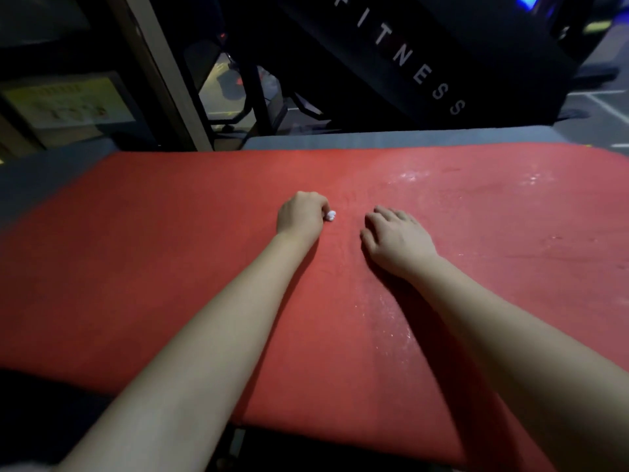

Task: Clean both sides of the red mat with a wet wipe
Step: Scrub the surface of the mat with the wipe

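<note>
The flat red foam mat [153, 267] lies spread on a grey worktop [374, 139]. At the mat's middle, the left hand [301, 212] grips a small crumpled white wet wipe [330, 216]. The right hand [396, 238] rests nearby on the mat, fingers relaxed.

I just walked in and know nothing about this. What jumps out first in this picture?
The big red mat fills the middle of the view, with pale shiny specks scattered over its right half. Near its centre the left hand grips a small white wet wipe, and the right hand rests on the mat beside it. Behind, white FITNESS lettering runs down a dark machine.
</note>
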Motion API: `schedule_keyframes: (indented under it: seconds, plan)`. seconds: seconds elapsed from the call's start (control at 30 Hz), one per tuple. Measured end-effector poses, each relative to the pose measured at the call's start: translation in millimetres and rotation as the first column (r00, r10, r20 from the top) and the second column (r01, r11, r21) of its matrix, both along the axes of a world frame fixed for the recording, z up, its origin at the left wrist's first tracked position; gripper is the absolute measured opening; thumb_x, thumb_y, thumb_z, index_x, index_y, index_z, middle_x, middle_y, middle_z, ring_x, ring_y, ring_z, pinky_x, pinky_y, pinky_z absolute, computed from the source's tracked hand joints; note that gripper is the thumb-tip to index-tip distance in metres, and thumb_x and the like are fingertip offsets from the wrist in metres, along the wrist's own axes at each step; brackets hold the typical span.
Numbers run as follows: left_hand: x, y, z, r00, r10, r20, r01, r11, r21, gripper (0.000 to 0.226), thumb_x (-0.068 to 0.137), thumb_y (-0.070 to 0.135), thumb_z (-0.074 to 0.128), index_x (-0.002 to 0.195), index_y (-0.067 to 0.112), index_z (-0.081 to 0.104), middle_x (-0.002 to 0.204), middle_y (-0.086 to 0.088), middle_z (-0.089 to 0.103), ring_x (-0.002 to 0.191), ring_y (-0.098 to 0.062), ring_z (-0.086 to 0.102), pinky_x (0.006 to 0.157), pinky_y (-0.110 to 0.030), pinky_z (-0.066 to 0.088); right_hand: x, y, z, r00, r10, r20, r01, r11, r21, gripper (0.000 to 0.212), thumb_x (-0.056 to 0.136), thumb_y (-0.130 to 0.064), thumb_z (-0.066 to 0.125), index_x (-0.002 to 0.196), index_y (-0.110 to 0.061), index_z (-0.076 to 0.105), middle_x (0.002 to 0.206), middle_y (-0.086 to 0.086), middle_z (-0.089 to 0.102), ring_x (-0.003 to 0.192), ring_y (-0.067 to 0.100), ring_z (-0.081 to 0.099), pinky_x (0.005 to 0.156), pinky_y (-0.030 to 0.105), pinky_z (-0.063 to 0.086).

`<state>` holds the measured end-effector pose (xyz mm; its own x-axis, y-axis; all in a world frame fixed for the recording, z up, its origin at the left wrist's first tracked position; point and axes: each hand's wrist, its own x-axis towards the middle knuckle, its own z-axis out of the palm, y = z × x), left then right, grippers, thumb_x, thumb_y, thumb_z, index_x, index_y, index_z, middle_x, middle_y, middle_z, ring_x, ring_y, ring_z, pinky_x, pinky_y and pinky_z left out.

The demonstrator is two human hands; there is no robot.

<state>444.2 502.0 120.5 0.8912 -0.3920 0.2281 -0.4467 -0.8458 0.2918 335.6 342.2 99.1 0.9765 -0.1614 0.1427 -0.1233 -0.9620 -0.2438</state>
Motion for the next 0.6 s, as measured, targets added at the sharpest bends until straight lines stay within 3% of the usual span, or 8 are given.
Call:
schedule_keyframes:
  seconds: [0.07,0.17,0.4,0.6]
  plan:
    - [5,-3,3,1.0,-0.019,-0.014,0.019,1.0,0.02,0.016,0.092,0.024,0.067,0.102,0.029,0.079,0.107,-0.008,0.074,0.101,-0.035,0.067,0.08,-0.035,0.05,-35,12,-5,0.999,-0.009,-0.052,0.011,0.999,0.044,0.053,0.101,-0.044,0.036,0.147,-0.018,0.041,0.159,0.004,0.032,0.148,0.027,0.025,0.122,0.047,0.017]
    - [0,5,3,0.999,-0.026,-0.04,0.025,0.999,-0.027,0.016,0.091,0.024,0.068,0.099,0.031,0.079,0.103,-0.003,0.076,0.099,-0.031,0.068,0.078,-0.034,0.051,-70,19,-12,0.997,-0.01,-0.071,0.012,1.0,0.025,0.062,0.102,-0.052,0.028,0.157,-0.023,0.024,0.166,-0.002,0.016,0.153,0.019,0.009,0.125,0.045,0.007]
    - [-53,45,-9,0.999,-0.027,-0.032,0.024,0.996,-0.09,0.009,0.091,0.034,0.07,0.095,0.035,0.079,0.1,0.006,0.075,0.096,-0.023,0.068,0.076,-0.034,0.053,-66,24,-14,0.999,-0.031,-0.013,0.031,0.999,-0.044,0.061,0.098,-0.049,0.03,0.152,-0.022,0.034,0.163,0.0,0.027,0.15,0.021,0.019,0.123,0.046,0.013]
    - [-43,20,12,1.0,-0.003,-0.02,0.004,0.998,0.056,0.02,0.094,0.024,0.064,0.105,0.032,0.078,0.108,-0.006,0.073,0.099,-0.032,0.068,0.071,-0.029,0.042,-67,25,-11,0.998,-0.059,0.006,0.059,0.998,-0.024,0.055,0.099,-0.046,0.032,0.149,-0.024,0.04,0.161,-0.002,0.032,0.149,0.019,0.024,0.123,0.045,0.016]
